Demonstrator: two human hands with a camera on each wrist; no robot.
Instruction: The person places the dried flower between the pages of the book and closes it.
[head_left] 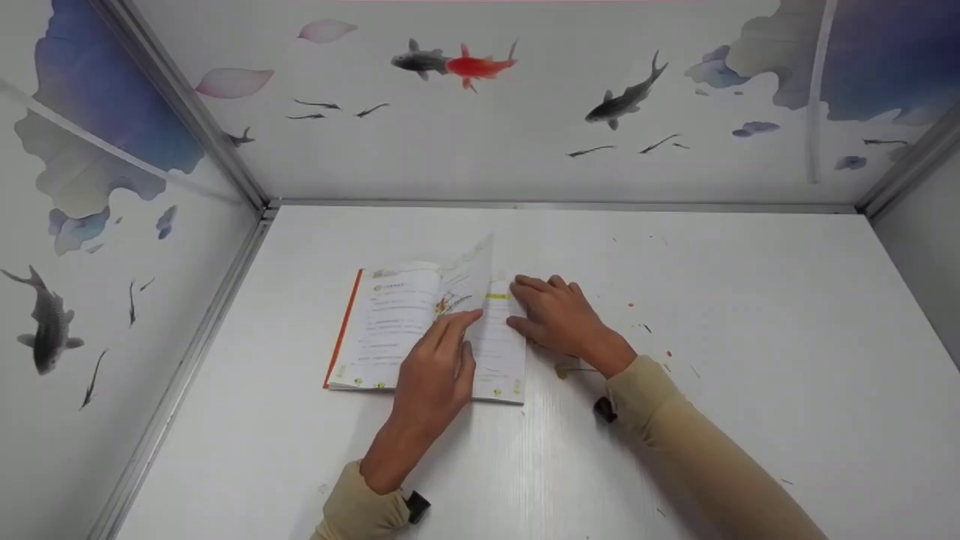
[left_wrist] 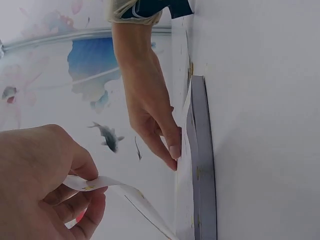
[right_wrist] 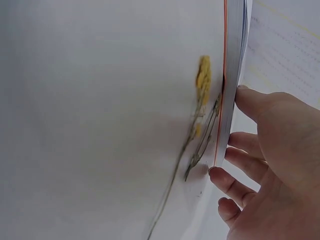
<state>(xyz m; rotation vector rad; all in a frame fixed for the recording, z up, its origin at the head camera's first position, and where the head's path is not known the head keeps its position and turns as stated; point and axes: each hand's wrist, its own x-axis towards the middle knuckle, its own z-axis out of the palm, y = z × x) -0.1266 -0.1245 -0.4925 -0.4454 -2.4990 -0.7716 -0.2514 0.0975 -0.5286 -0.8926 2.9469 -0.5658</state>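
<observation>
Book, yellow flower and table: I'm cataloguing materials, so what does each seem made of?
Book: matte paper pages, apparently; the raised page curves thinly in the left hand.
Yellow flower: probably dried plant, matte, with a thin brownish stem; artificial remains possible.
Table: smooth and white with a faint sheen, perhaps laminate; blurry reflections show near the book.

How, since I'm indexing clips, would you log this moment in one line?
left hand: pinches raised page | right hand: touches right edge of open book | yellow-flowered sprig: on table beside book
</observation>
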